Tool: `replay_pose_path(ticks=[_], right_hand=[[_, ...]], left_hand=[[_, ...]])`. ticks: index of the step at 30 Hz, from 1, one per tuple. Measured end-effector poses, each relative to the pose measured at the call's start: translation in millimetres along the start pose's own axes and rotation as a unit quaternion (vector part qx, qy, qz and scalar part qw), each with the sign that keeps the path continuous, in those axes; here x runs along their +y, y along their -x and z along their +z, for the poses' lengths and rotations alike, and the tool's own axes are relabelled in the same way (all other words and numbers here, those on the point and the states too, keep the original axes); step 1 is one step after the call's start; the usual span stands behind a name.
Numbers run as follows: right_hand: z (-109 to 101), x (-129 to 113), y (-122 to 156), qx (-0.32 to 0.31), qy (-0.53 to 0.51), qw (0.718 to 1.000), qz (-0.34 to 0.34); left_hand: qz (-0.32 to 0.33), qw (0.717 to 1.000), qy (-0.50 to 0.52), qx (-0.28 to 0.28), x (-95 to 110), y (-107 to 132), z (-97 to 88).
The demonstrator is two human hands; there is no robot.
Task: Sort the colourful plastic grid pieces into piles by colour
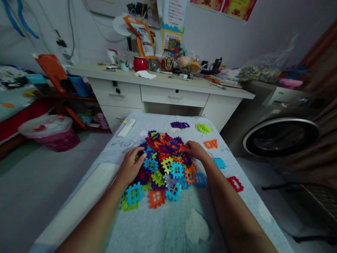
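A heap of flat plastic interlocking tiles point(165, 165) in blue, orange, green, purple and red lies on a cloth-covered table point(168, 225). My left hand point(131, 166) rests on the heap's left edge, fingers curled over the tiles. My right hand point(194, 150) lies on the heap's upper right side, fingers bent down among the pieces. What either hand grips is hidden. Apart from the heap lie a purple tile point(179, 124), a green tile point(203, 128), an orange tile point(211, 143), a blue tile point(219, 163) and a red tile point(235, 183).
A white tube-like object point(126, 128) lies at the table's far left. Beyond stands a white desk point(163, 92) crowded with cups, jars and packets. A washing machine point(281, 135) is at right, a pink bin point(50, 133) on the floor at left.
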State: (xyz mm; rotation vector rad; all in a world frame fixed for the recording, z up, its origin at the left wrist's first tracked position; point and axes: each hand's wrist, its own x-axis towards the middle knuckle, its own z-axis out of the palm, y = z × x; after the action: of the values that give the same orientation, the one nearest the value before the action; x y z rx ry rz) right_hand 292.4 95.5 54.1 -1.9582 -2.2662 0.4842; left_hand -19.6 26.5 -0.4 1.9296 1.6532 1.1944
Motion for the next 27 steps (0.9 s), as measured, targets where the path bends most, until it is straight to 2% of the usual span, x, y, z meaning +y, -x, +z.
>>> replay_pose_path(ticks=[3,6,10,17,19,22,27], right_hand=[[1,0,-1,-0.013,0.038,0.999,0.016],[-1,6,-2,-0.007,0.019,0.999,0.027],[-13,27,-2,0.031,-0.086,0.995,0.031],[-38,70,4,0.087,-0.239,0.966,0.052],[-42,83,6,0.125,-0.228,0.962,0.079],[-47,103,8,0.204,-0.153,0.956,0.147],[-47,124,15,0.285,-0.032,0.925,0.250]], left_hand=[[-0.001,1.000,-0.003,-0.002,-1,0,0.1],[-0.001,1.000,-0.003,-0.001,0,0,0.0],[0.004,1.000,-0.003,0.000,0,-1,0.1],[0.004,1.000,-0.001,0.003,1,-1,0.4],[0.002,1.000,-0.002,0.002,2,-1,0.0],[0.002,1.000,-0.003,0.000,3,-2,-0.8],[0.003,1.000,-0.008,0.001,3,-2,-1.0]])
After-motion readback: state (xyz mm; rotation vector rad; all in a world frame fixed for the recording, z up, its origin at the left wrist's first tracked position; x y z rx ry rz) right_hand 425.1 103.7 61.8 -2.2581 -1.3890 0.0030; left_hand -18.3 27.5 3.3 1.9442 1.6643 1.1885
